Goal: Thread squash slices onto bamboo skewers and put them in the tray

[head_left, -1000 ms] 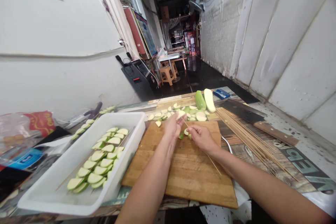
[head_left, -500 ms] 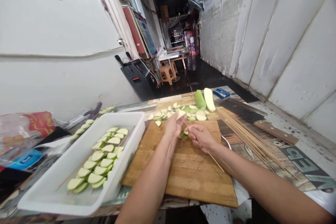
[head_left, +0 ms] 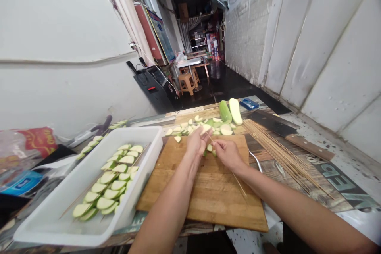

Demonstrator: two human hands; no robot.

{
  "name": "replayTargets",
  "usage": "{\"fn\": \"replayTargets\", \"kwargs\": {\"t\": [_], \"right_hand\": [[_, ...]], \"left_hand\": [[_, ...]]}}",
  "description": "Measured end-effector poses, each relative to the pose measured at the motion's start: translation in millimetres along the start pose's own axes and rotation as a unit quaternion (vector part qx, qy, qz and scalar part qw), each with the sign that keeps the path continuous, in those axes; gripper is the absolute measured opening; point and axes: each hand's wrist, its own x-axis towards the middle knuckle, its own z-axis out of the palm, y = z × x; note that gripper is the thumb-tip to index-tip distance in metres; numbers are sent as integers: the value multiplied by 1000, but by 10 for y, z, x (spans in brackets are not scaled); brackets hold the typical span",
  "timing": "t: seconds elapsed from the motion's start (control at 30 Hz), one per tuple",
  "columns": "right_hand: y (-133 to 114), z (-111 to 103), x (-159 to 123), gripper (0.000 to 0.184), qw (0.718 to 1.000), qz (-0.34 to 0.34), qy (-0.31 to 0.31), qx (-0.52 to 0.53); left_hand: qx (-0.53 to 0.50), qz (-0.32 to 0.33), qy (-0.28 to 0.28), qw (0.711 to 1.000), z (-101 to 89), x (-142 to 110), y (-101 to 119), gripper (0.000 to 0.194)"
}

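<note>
Above the far part of a wooden cutting board (head_left: 193, 190), my left hand (head_left: 197, 143) is closed on a pale green-skinned squash slice (head_left: 205, 128). My right hand (head_left: 228, 154) grips a thin bamboo skewer (head_left: 239, 184), whose front end meets the slice at my left fingers. How deep the tip sits in it I cannot tell. Just under my hands lie a few small green pieces (head_left: 210, 148), partly hidden. Behind the board is a spread of cut slices (head_left: 226, 129), with a squash half (head_left: 225, 112) and another half (head_left: 235, 112) showing its cut face.
At left a white plastic tray (head_left: 71, 190) holds skewered slices (head_left: 111, 193). Right of the board lie loose bamboo skewers (head_left: 276, 154) and a cleaver (head_left: 309, 147) with a wooden handle. A blue packet (head_left: 249, 104) lies at the far edge. Plastic bags (head_left: 26, 147) crowd the left side.
The view has shifted slightly. My right hand and the skewer have tilted a little, its rear end now nearer the board's middle. Both hands keep their holds.
</note>
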Motion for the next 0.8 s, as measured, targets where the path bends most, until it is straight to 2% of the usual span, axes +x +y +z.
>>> {"fn": "replayTargets", "kwargs": {"t": [0.27, 0.43, 0.5, 0.6, 0.7, 0.8], "right_hand": [[90, 35, 51, 25, 995, 35, 11, 88], [60, 20, 84, 26, 980, 81, 13, 182], [16, 7, 76, 27, 973, 103, -4, 204], [-42, 7, 34, 25, 969, 138, -38, 200], [-53, 27, -13, 21, 983, 105, -43, 144], [-30, 39, -39, 25, 996, 38, -28, 69]], "left_hand": [[21, 10, -38, 999, 7, -43, -89, 3], [62, 1, -54, 997, 44, -91, -128, 4], [58, -3, -38, 998, 40, -58, -93, 4], [21, 12, 26, 999, 2, 30, 39, 5], [-2, 49, 67, 997, -43, 86, 178, 3], [14, 49, 68, 996, -61, 74, 224, 2]]}}
